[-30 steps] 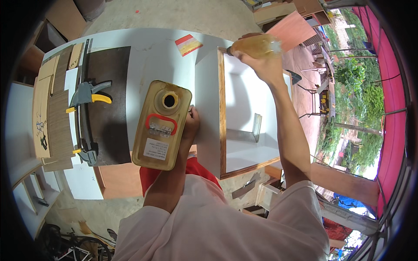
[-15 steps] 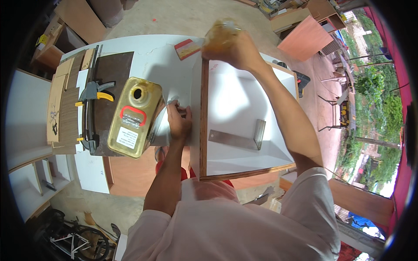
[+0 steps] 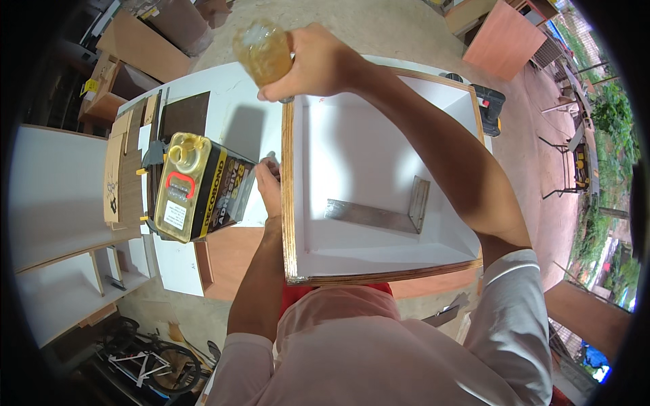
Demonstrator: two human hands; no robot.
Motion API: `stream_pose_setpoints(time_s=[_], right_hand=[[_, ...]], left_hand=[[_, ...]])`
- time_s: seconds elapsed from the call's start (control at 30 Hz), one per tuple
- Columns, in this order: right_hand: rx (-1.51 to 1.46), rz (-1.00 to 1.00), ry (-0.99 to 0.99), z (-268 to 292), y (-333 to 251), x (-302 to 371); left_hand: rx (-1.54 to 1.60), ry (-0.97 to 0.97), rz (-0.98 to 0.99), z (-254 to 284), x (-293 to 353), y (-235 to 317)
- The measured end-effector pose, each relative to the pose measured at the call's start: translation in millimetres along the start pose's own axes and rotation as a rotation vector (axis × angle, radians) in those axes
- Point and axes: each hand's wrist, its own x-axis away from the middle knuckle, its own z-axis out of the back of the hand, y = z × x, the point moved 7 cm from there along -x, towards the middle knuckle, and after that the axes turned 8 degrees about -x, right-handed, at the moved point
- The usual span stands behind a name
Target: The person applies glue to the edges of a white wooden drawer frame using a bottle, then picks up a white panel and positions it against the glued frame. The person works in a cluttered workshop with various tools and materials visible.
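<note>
My right hand [image 3: 315, 62] grips a clear plastic bottle [image 3: 263, 53] of yellowish glue above the far left corner of a box [image 3: 287, 183]. The bottle is tilted, and its mouth is hidden. The open-topped box has white inner faces and plywood edges; its near left rim looks shiny. A metal try square [image 3: 379, 215] lies inside. Low beside the box's outer left side is my left hand [image 3: 269, 184], fingers slightly bent and partly hidden, with nothing visible in them. A glue tin [image 3: 196, 189] with a red handle and uncapped spout stands just left of that hand.
The box and tin stand on a white-topped table [image 3: 223, 81]. Clamps [image 3: 154, 155] and wood strips [image 3: 116, 169] lie at its left. A power tool [image 3: 487, 108] is beyond the box's far right corner. White shelving [image 3: 74, 277] and a bicycle [image 3: 152, 365] are at the lower left.
My right hand and the bottle have moved left relative to the box, just outside its far left corner. The view has shifted, showing more of the tin's side. My left hand stays beside the box.
</note>
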Motion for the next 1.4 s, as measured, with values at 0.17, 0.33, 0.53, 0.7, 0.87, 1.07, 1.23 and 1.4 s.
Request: stream_pose_setpoints(time_s=[0.17, 0.33, 0.53, 0.7, 0.87, 1.07, 1.23, 1.4], right_hand=[[-0.04, -0.044, 0.032, 13.9, 30.5, -15.3], [-0.007, 0.002, -0.022, 8.8, 25.5, -28.7], [-0.088, -0.077, -0.129, 12.4, 23.8, -29.8], [-0.092, -0.07, -0.131, 11.6, 20.3, -37.8], [-0.006, -0.062, -0.071, 20.2, 25.0, -30.1], [-0.074, -0.12, -0.071, 26.7, 28.9, -22.7], [-0.075, -0.175, -0.064, 32.8, 34.9, -25.3], [-0.033, -0.053, 0.015, 33.2, 32.0, -30.2]], left_hand=[[-0.072, 0.034, -0.083, -8.6, -0.8, -4.7], [-0.156, 0.031, -0.051, -9.2, -2.8, -13.6], [-0.119, -0.032, 0.035, -3.9, -5.2, 8.1], [-0.013, -0.021, 0.083, 0.9, -5.9, 17.9], [0.07, -0.033, 0.099, -0.7, -4.2, 10.7], [0.029, -0.053, 0.11, -0.9, -4.6, 11.0], [0.157, -0.113, 0.203, -2.8, -5.2, 9.8], [0.162, -0.104, 0.202, -2.2, -7.0, 11.7]])
